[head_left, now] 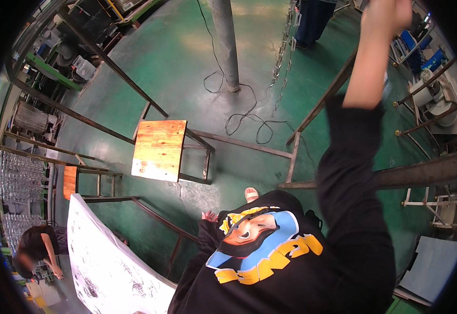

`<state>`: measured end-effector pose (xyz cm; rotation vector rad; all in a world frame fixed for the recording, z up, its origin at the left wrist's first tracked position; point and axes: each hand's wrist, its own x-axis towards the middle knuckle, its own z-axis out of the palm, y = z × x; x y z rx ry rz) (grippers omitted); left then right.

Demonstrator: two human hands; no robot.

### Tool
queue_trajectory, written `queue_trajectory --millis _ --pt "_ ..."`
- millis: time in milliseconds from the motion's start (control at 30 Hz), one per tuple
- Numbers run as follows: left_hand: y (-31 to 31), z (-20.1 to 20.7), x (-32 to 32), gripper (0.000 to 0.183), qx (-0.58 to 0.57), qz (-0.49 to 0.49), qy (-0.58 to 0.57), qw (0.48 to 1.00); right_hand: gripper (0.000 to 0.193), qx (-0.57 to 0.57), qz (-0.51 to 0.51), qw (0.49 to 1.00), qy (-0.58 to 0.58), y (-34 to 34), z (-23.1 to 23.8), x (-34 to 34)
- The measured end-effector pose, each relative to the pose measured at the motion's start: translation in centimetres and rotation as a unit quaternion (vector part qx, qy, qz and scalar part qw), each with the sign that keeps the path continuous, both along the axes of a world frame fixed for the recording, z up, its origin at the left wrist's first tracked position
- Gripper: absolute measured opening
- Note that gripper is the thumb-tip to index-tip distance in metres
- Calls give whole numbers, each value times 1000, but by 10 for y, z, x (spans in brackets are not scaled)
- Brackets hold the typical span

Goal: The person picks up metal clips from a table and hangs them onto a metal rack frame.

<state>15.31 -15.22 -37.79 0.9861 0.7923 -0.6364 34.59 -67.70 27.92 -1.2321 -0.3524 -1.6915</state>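
Note:
My right arm, in a black sleeve, reaches up along the right side. My right hand (pixel 388 17) is at the top edge, partly cut off and blurred; its fingers look curled closed, and what they hold, if anything, cannot be made out. Low beside my body is my left hand (pixel 209 215), fingers apart, with nothing in it. The wooden-topped stool (pixel 159 150) stands on the floor ahead of that hand, apart from it. A metal chain (pixel 279 57) hangs to the left of my raised right hand.
Dark metal frame bars (pixel 244 142) surround me at left, ahead and right. A grey post (pixel 225 47) rises ahead, with a black cable (pixel 264 137) on the green floor. A white sheet (pixel 102 261) with dark marks lies at lower left; beyond it, a person (pixel 42 246) bends over. Another person's legs (pixel 315 23) stand ahead.

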Motion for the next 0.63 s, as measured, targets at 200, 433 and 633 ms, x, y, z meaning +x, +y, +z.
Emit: queue_trajectory --millis 200,433,633 --pt "-24 38 10 65 36 -47 -9 998 14 234 -50 920 310 -20 -318 -22" --pt "27 -31 -5 64 -4 -73 -12 997 55 164 -17 769 618 17 -467 -13" --pt "58 -107 -31 64 -40 -105 14 994 58 46 -17 691 721 -8 -471 22"
